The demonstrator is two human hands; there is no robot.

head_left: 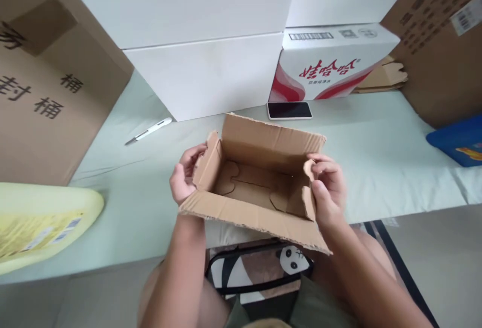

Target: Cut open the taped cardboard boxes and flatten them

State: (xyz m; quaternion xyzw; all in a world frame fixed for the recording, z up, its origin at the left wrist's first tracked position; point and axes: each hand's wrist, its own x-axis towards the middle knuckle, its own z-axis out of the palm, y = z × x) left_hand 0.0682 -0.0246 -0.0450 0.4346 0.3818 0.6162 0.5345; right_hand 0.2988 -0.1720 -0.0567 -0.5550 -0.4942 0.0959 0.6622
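Between my hands is a small brown cardboard box (259,212), held at the front edge of the covered surface. Its top flaps stand apart, so the inside shows; the bottom has interlocking tabs and nothing lies on it. My left hand (184,177) grips the left end, fingers behind the side flap and partly hidden. On the right end, my right hand (330,187) pinches the notched side flap between thumb and fingers. The long front flap slants toward me, and the back flap rises on the far side.
Beyond the box lie a phone (289,110) and a white utility knife (148,131). White cartons (211,77) and a red-and-white carton (327,67) stand behind. Large brown boxes (48,92) flank the sides, with a yellow jug (48,222) left, a blue container (457,139) right, a panda-print bag (259,267) below.
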